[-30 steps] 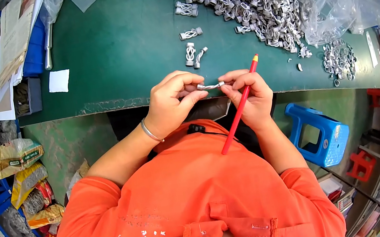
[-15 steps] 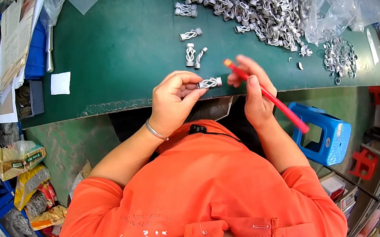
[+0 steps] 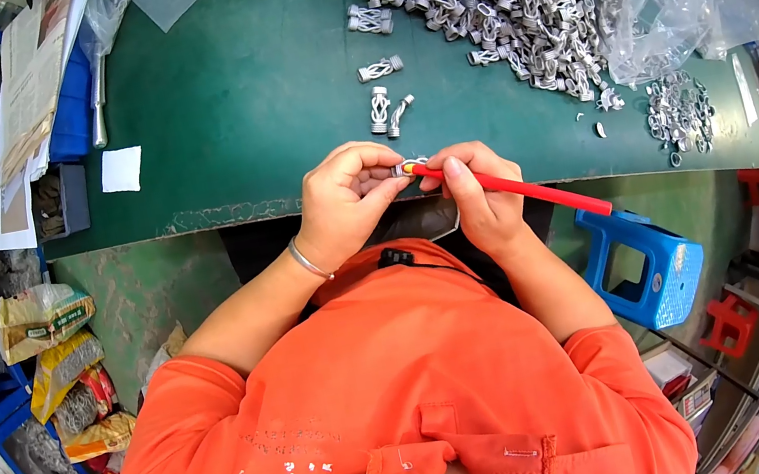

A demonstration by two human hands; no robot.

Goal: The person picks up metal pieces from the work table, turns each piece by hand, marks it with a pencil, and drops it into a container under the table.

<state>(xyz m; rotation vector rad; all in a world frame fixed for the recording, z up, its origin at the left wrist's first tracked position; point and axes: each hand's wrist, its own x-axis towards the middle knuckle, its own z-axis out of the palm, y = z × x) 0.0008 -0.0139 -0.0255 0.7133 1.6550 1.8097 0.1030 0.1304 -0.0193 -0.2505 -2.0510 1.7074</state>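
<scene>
My left hand (image 3: 353, 188) pinches a small silver twisted metal part (image 3: 401, 170) at the front edge of the green table. In my right hand (image 3: 480, 191) is a red stick-shaped tool (image 3: 550, 197) with a yellow tip. That tip lies against the metal part, and my fingers partly hide where they meet. Just beyond my hands lie several loose parts of the same kind, among them an upright one (image 3: 380, 110) and a slanted one (image 3: 400, 116).
A large heap of metal parts (image 3: 501, 2) covers the back right, beside clear plastic bags (image 3: 663, 4). Small rings (image 3: 679, 118) lie at the right. A white paper square (image 3: 121, 170) is at left. Below the table's right side stands a blue stool (image 3: 644, 266).
My right hand has moved left to the metal part and turned the red tool, bringing its yellow tip against the part. My left hand has stayed nearly still.
</scene>
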